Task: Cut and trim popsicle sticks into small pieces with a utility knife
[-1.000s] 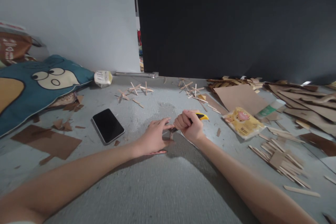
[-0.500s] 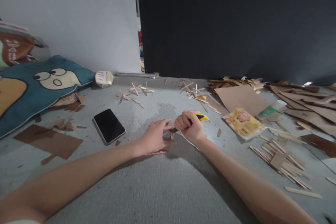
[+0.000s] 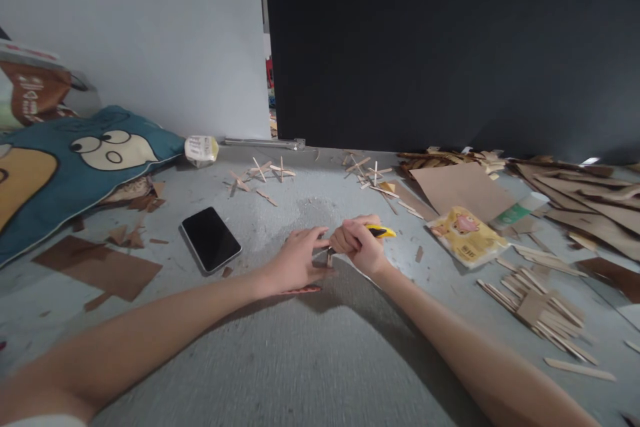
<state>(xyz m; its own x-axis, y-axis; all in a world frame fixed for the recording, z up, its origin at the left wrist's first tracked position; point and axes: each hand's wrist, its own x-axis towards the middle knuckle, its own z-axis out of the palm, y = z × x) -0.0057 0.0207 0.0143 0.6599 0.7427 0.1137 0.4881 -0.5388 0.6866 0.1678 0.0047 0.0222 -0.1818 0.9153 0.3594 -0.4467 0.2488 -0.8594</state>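
My right hand (image 3: 359,247) is closed round a yellow utility knife (image 3: 381,232), its blade end pointing down-left to a small wooden stick piece (image 3: 329,257) on the grey floor (image 3: 310,360). My left hand (image 3: 295,261) rests on the floor just left of the blade. Its fingers are bent and pinch or steady the stick piece, most of which is hidden by the fingers.
A black phone (image 3: 211,238) lies to the left. A blue cartoon cushion (image 3: 65,170) is at far left. Brown cardboard pieces (image 3: 100,271), a yellow snack packet (image 3: 465,232), piles of wooden sticks (image 3: 537,310) and glued stick crosses (image 3: 260,172) lie around. A dark panel (image 3: 450,47) stands behind.
My right hand has lowered and tilted the knife slightly, bringing the blade nearer my left fingers. The view has shifted a little to the left.
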